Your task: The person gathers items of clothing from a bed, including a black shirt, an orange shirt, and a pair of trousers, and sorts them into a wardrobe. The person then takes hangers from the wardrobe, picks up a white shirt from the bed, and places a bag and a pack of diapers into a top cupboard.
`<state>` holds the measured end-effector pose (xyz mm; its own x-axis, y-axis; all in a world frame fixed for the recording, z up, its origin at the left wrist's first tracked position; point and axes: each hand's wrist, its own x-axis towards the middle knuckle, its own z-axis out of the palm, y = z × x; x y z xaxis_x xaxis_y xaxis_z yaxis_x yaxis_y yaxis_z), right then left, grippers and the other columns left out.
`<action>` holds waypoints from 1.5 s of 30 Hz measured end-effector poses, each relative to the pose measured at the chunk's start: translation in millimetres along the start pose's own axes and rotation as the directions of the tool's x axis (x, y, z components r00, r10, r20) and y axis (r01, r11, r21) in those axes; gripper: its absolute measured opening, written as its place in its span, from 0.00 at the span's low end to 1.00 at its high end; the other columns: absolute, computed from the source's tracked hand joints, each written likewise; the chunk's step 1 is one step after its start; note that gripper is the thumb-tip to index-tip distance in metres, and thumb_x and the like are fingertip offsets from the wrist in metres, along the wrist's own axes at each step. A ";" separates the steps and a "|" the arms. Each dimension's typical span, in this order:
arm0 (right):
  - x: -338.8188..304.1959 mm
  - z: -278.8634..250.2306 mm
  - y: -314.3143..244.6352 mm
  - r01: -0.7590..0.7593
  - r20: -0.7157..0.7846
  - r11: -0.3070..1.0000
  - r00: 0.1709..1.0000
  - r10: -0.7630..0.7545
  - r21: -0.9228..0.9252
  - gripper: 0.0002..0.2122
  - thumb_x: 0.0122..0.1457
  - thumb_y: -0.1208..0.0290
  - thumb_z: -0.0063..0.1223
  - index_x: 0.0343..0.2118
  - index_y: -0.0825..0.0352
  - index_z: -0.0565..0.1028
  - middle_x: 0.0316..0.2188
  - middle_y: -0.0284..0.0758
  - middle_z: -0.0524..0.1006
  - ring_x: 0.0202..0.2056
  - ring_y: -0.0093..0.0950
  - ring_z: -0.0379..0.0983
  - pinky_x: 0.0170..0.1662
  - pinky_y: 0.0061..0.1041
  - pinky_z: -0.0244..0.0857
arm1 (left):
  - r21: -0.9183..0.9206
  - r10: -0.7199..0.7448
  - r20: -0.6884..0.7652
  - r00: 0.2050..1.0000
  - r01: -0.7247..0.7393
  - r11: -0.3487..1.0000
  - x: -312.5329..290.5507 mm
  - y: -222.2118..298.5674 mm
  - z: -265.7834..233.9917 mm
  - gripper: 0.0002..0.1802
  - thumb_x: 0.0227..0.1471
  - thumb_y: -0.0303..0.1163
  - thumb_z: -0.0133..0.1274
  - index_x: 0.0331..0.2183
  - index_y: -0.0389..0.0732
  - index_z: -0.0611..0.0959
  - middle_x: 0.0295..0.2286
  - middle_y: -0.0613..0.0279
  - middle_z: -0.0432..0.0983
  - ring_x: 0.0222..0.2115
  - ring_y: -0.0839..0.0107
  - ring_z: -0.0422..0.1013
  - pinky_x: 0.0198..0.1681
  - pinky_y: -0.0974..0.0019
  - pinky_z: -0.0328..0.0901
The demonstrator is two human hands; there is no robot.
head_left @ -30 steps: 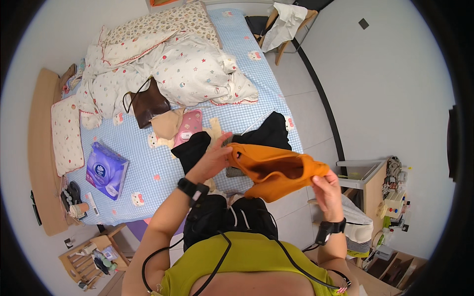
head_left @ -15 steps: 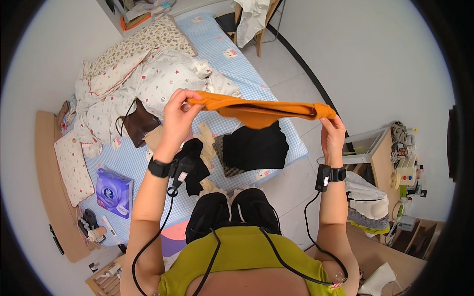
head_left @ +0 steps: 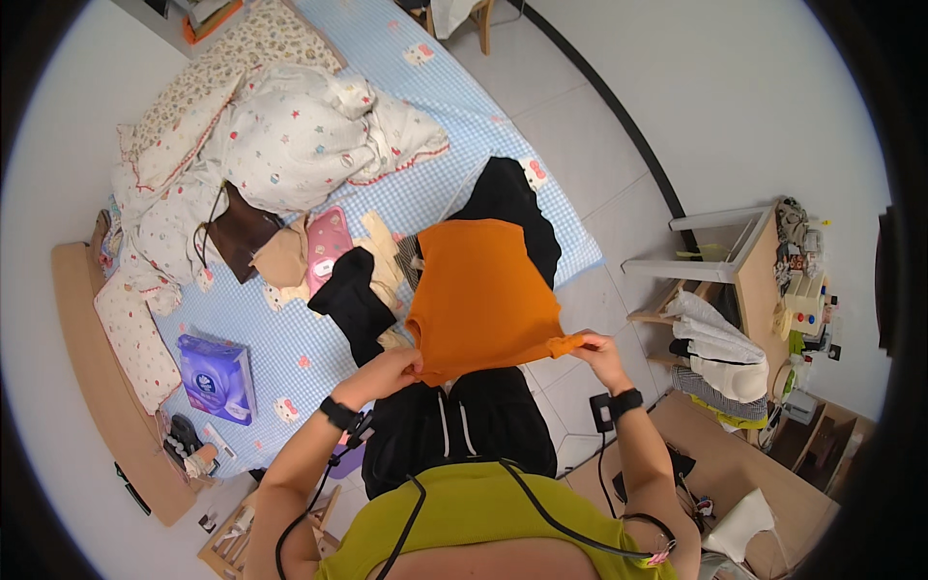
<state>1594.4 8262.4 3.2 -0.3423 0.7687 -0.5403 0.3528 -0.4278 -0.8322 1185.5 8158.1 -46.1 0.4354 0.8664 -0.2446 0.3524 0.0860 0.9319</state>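
An orange garment, apparently a sleeveless top [head_left: 483, 290], lies spread over the bed's near right part. My left hand [head_left: 394, 369] pinches its near left corner, and my right hand [head_left: 601, 360] pinches the near right corner, where the cloth is bunched and stretched outward. Beneath and beyond the orange cloth, folded black clothing [head_left: 507, 193] shows, with a bit of checked fabric at its left. Left of the orange garment lie a small black garment [head_left: 353, 304], cream cloth [head_left: 382, 256] and a pink pouch-like item [head_left: 329, 242].
The blue checked bed [head_left: 300, 377] carries a rumpled white quilt [head_left: 290, 145], a brown bag [head_left: 246, 232] and a purple package [head_left: 215, 379]. At the right stands a wooden shelf unit [head_left: 749, 261] with clothes [head_left: 720, 353] hanging by it. Tiled floor [head_left: 599, 184] runs between bed and wall.
Both hands have come down and nearer my body. The orange garment, held up stretched in the air before, now lies spread over the black clothing. The view has shifted too.
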 end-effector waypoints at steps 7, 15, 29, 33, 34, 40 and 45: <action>131.3 -7.6 36.8 -0.047 -0.019 0.990 0.999 0.045 -0.131 0.06 0.55 0.75 0.52 0.32 0.73 0.75 0.33 0.31 0.74 0.35 0.18 0.68 0.42 0.17 0.62 | -0.077 -0.286 -0.116 0.951 0.278 0.957 96.3 -63.4 -10.9 0.08 0.44 0.22 0.52 0.30 0.35 0.71 0.23 0.55 0.72 0.24 0.66 0.71 0.28 0.65 0.64; 258.6 4.4 173.6 -0.320 -0.408 0.886 0.897 0.169 -0.337 0.32 0.43 0.67 0.66 0.46 0.74 0.58 0.40 0.45 0.67 0.44 0.31 0.64 0.46 0.26 0.61 | -0.314 -0.730 -0.349 0.587 0.661 0.681 163.4 -240.3 83.9 0.29 0.46 0.33 0.57 0.44 0.27 0.63 0.42 0.46 0.67 0.43 0.57 0.65 0.47 0.63 0.60; 210.9 6.4 147.3 -0.476 -0.046 0.817 0.855 0.516 0.325 0.19 0.48 0.73 0.57 0.44 0.71 0.69 0.35 0.33 0.75 0.35 0.24 0.72 0.38 0.20 0.67 | -0.966 -0.858 0.124 0.499 -0.136 -0.219 140.8 -167.0 96.4 0.10 0.46 0.25 0.53 0.35 0.40 0.75 0.29 0.66 0.73 0.27 0.75 0.67 0.38 0.67 0.65; 195.0 38.2 52.9 -0.372 0.046 0.903 0.927 0.371 0.214 0.20 0.48 0.76 0.55 0.46 0.69 0.68 0.39 0.34 0.73 0.39 0.23 0.71 0.41 0.18 0.64 | -0.592 -0.537 -0.637 0.553 0.095 0.800 173.8 -79.3 62.1 0.17 0.44 0.25 0.52 0.40 0.35 0.74 0.39 0.57 0.71 0.41 0.62 0.68 0.46 0.64 0.62; 190.1 45.8 41.6 -0.334 0.102 0.928 0.942 0.321 0.163 0.19 0.53 0.70 0.52 0.48 0.67 0.66 0.41 0.33 0.73 0.41 0.24 0.70 0.44 0.20 0.64 | -0.284 -0.320 -0.742 0.589 0.156 0.946 187.5 -63.6 63.4 0.17 0.43 0.25 0.52 0.39 0.33 0.73 0.42 0.52 0.69 0.43 0.58 0.66 0.47 0.63 0.61; 195.5 69.3 -6.3 -0.367 0.203 0.525 0.917 0.344 0.768 0.17 0.61 0.58 0.41 0.48 0.62 0.66 0.42 0.30 0.71 0.45 0.25 0.67 0.49 0.25 0.61 | 0.077 -0.068 -0.460 0.885 0.115 0.990 232.9 17.1 77.5 0.15 0.45 0.24 0.47 0.38 0.31 0.72 0.47 0.43 0.65 0.48 0.50 0.61 0.51 0.57 0.59; 197.6 45.1 -4.1 -0.236 0.108 0.650 0.967 0.231 0.722 0.12 0.57 0.72 0.45 0.43 0.65 0.68 0.36 0.31 0.73 0.41 0.26 0.70 0.46 0.25 0.63 | -0.087 0.187 -0.468 0.864 -0.255 0.963 197.8 17.2 44.7 0.18 0.41 0.19 0.47 0.39 0.37 0.73 0.47 0.49 0.66 0.47 0.52 0.63 0.51 0.59 0.59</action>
<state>1486.0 8394.6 -105.9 -0.3432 0.5935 -0.7280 -0.3189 -0.8027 -0.5040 1314.7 8309.0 -90.4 0.0540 0.9947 0.0881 0.1564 -0.0955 0.9831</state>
